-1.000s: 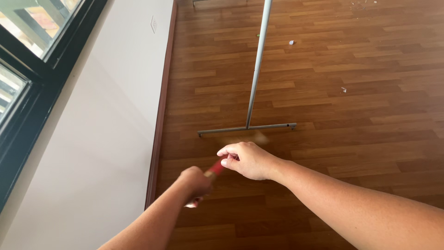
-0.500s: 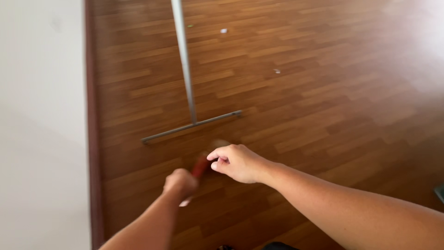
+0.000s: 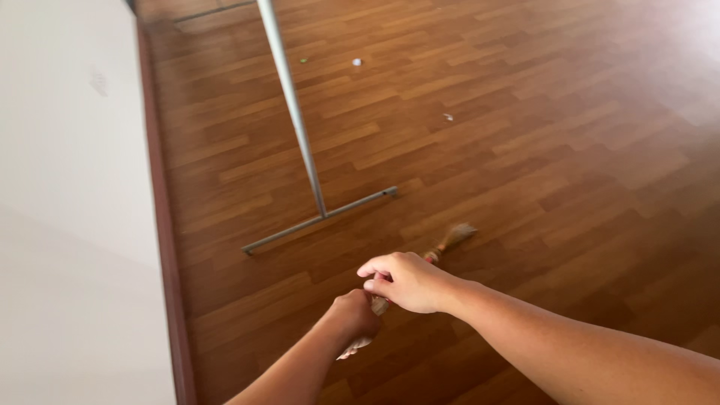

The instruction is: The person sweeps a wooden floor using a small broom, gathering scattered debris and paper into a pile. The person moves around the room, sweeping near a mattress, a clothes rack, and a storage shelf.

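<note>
Both my hands grip a short hand broom with straw-coloured bristles and a red band on its handle. My left hand is closed around the lower end of the handle. Just ahead of it, my right hand is closed on the handle too. The bristle tip points up and right, low over the brown wooden floor. Most of the handle is hidden inside my fists.
A grey metal stand with a T-shaped foot bar rests on the floor ahead. A white wall with a dark skirting board runs along the left. Small bits of litter lie on the boards farther off.
The view has swung away from the window and settled. The broom has swept to the right, so its bristles now show beyond my right hand. Both hands keep their grip.
</note>
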